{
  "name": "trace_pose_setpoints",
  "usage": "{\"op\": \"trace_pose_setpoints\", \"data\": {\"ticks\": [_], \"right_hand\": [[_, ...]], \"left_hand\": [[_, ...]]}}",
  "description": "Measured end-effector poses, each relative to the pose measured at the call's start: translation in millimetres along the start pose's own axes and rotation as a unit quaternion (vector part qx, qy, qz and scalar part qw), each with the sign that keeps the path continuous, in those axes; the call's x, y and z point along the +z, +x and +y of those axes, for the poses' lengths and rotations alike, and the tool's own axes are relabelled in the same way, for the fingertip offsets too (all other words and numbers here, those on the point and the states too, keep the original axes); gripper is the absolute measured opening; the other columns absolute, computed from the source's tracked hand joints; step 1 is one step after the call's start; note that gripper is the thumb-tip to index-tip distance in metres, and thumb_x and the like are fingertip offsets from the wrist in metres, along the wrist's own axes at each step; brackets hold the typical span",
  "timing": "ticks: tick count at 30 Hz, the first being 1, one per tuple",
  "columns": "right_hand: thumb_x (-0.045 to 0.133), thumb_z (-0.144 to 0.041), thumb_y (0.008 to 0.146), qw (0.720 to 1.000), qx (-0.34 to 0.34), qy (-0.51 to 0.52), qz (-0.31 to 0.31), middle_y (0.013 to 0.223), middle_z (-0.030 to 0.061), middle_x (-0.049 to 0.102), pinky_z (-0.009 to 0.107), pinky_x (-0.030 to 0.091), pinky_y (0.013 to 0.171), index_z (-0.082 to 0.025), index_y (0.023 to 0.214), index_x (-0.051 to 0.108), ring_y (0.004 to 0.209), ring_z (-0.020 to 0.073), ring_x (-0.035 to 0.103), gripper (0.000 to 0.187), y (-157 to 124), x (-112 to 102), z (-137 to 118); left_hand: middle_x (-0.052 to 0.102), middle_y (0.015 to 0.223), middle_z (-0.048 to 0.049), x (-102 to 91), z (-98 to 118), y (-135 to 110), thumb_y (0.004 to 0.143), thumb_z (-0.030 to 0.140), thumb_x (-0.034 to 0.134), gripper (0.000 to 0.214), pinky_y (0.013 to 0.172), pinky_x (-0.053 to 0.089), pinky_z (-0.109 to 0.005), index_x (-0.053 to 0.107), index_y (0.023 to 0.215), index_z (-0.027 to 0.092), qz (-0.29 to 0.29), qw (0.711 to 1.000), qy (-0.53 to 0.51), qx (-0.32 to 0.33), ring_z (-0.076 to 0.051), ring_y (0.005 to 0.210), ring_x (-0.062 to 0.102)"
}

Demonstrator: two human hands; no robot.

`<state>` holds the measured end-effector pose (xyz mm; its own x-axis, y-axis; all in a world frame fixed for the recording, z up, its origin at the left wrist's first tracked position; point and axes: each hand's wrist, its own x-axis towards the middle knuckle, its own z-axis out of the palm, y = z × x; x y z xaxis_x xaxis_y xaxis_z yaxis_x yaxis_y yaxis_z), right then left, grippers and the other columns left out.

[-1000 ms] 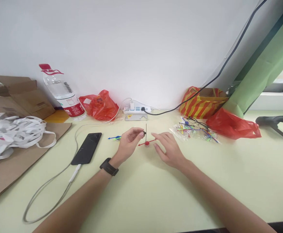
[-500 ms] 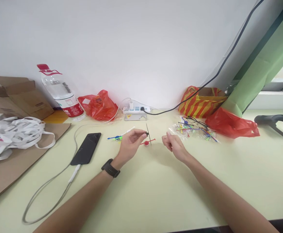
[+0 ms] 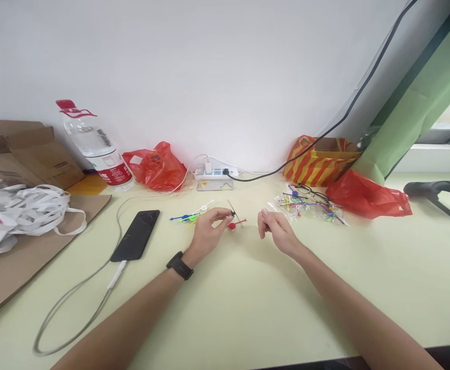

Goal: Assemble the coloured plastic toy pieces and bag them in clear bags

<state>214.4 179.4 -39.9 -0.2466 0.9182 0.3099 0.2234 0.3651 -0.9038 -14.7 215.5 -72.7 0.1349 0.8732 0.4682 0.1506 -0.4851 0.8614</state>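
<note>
My left hand pinches a black arrow spinner by its small hub, between thumb and fingertips. The spinner's thin arm is smeared and slants up to the left. Just below it, a red arrow spinner with a round hub lies on the table. Past my left fingers lie blue, green, yellow and white arrow spinners, partly hidden by the hand. My right hand hovers to the right, fingers curled and thumb against the index finger, with nothing visible in it.
Clear plastic packets of coloured spinners lie at right beside eyeglasses and a red bag. A striped bag, power strip and large bottle stand by the wall. A phone on a cable lies left.
The spinner's arm has turned from nearly upright to a slant, and looks fainter and blurred. Both hands have stayed nearly in place.
</note>
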Motion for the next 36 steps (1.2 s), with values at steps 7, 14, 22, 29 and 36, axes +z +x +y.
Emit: {"op": "trace_pose_setpoints", "data": {"ticks": [7, 14, 22, 29, 36], "right_hand": [[0.036, -0.066, 0.106, 1.000, 0.000, -0.005, 0.012, 0.057, 0.0026, 0.051, 0.034, 0.038, 0.062, -0.021, 0.053, 0.061, 0.059, 0.0163, 0.047, 0.074, 0.8, -0.7, 2.0], [0.041, -0.065, 0.105, 0.998, 0.004, -0.022, 0.052, 0.059, -0.0010, 0.043, 0.031, 0.034, 0.056, -0.020, 0.073, 0.069, 0.057, 0.0159, 0.043, 0.062, 1.3, -0.9, 3.8], [0.052, -0.057, 0.103, 1.000, 0.015, -0.001, 0.023, 0.069, -0.0024, 0.049, 0.030, 0.036, 0.058, -0.021, 0.120, 0.068, 0.062, 0.0147, 0.045, 0.043, 1.1, 3.0, -2.8], [0.060, -0.056, 0.099, 0.971, 0.115, 0.198, 0.072, 0.082, -0.0041, 0.058, 0.029, 0.035, 0.059, -0.034, 0.158, 0.032, 0.059, 0.0127, 0.041, 0.070, 0.9, 13.4, -4.0], [0.038, -0.065, 0.103, 0.907, 0.172, 0.340, -0.182, 0.051, -0.0015, 0.031, 0.034, 0.025, 0.056, -0.021, 0.047, 0.048, 0.051, 0.0130, 0.027, 0.072, 1.7, -0.7, -8.7]], "left_hand": [[0.079, 0.107, -0.0081, -2.5, 0.4, -0.7, 0.093, 0.038, 0.075, 0.021, 0.096, 0.063, -0.046, 0.077, 0.107, 0.022, 0.025, 0.999, 0.034, 0.003, -0.025, 0.097, 0.077], [0.079, 0.109, -0.0092, -4.6, 8.9, 2.4, 0.095, 0.038, 0.072, 0.023, 0.096, 0.061, -0.042, 0.075, 0.109, 0.020, 0.085, 0.996, -0.006, 0.026, -0.023, 0.100, 0.075], [0.078, 0.110, -0.0100, -1.4, 12.9, -1.3, 0.095, 0.036, 0.072, 0.024, 0.096, 0.061, -0.040, 0.075, 0.112, 0.019, 0.047, 0.998, -0.047, 0.003, -0.022, 0.101, 0.075], [0.077, 0.109, -0.0094, -0.5, 22.0, -3.3, 0.096, 0.033, 0.071, 0.020, 0.096, 0.061, -0.038, 0.076, 0.111, 0.020, 0.020, 0.998, -0.057, 0.013, -0.022, 0.100, 0.075], [0.078, 0.108, -0.0089, 0.6, 21.6, -3.5, 0.096, 0.031, 0.072, 0.018, 0.096, 0.062, -0.038, 0.076, 0.109, 0.020, 0.033, 0.998, -0.047, 0.031, -0.021, 0.100, 0.075]]}}
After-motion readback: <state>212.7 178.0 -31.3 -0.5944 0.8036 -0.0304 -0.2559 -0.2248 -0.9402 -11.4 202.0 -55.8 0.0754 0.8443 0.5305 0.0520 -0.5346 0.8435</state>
